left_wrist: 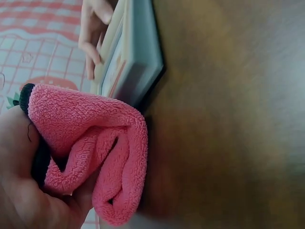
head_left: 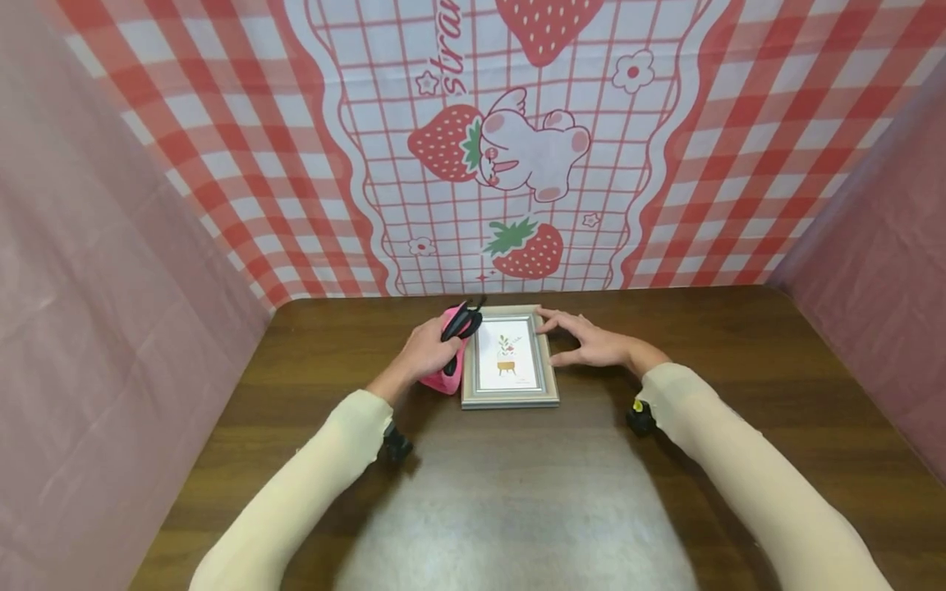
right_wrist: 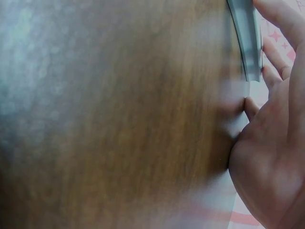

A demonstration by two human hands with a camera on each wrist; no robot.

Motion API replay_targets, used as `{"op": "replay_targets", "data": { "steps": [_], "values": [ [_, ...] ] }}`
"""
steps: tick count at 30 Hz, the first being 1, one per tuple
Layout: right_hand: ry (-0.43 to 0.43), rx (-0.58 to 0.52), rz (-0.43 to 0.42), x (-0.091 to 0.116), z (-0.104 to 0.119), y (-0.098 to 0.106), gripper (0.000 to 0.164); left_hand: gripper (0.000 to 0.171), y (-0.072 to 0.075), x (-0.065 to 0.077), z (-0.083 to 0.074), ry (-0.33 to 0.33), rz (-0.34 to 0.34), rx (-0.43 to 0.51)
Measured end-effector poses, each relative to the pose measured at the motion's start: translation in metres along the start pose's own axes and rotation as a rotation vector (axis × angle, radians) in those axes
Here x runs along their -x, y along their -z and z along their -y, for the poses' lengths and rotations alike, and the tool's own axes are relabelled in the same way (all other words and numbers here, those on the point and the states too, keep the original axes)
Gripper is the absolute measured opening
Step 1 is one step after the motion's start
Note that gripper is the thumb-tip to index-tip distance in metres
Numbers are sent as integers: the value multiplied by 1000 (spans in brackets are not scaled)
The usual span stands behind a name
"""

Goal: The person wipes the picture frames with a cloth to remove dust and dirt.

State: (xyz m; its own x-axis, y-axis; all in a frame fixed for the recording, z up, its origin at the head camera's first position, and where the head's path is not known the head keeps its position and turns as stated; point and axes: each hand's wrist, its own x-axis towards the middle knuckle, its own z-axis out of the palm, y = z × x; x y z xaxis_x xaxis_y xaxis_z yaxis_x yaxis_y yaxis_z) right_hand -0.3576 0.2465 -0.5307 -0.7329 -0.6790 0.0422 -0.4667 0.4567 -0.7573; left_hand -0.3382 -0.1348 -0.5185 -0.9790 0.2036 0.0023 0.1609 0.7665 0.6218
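In the head view a picture frame (head_left: 510, 402) with a pale, silvery border lies on the table, its print of a potted plant facing up. My left hand (head_left: 431, 351) grips a folded pink cloth (left_wrist: 86, 119) with black edging, right beside the frame's left side. The plush folds of the cloth stand out in the left wrist view, with the frame (left_wrist: 143, 57) just beyond. My right hand (head_left: 594, 343) is at the frame's right side, fingers spread, fingertips and thumb touching its border. In the right wrist view the frame's corner (right_wrist: 248, 43) shows beside those fingers.
The brown wooden table (head_left: 517, 484) extends around the frame. A red-and-white checked cloth with strawberries (head_left: 532, 250) hangs directly behind it. Pink curtains (head_left: 111, 287) close off both sides. Small black devices (head_left: 397, 443) sit at both wrists.
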Motion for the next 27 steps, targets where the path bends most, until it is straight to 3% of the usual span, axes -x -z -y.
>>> {"op": "replay_targets", "data": {
  "steps": [4,11,14,19,27],
  "values": [
    [-1,1,-4,-1,-2,0,54,60,6,-14,-4,2,20,-20],
    [31,14,8,11,37,3,56,67,3,-34,8,30,39,26],
    [38,14,9,12,43,3,57,68,1,-39,15,48,50,47],
    [-13,41,9,5,22,1,55,65,-1,-41,20,69,37,68],
    [-6,6,23,-4,-9,1,57,38,3,-30,15,47,-60,75]
  ]
}}
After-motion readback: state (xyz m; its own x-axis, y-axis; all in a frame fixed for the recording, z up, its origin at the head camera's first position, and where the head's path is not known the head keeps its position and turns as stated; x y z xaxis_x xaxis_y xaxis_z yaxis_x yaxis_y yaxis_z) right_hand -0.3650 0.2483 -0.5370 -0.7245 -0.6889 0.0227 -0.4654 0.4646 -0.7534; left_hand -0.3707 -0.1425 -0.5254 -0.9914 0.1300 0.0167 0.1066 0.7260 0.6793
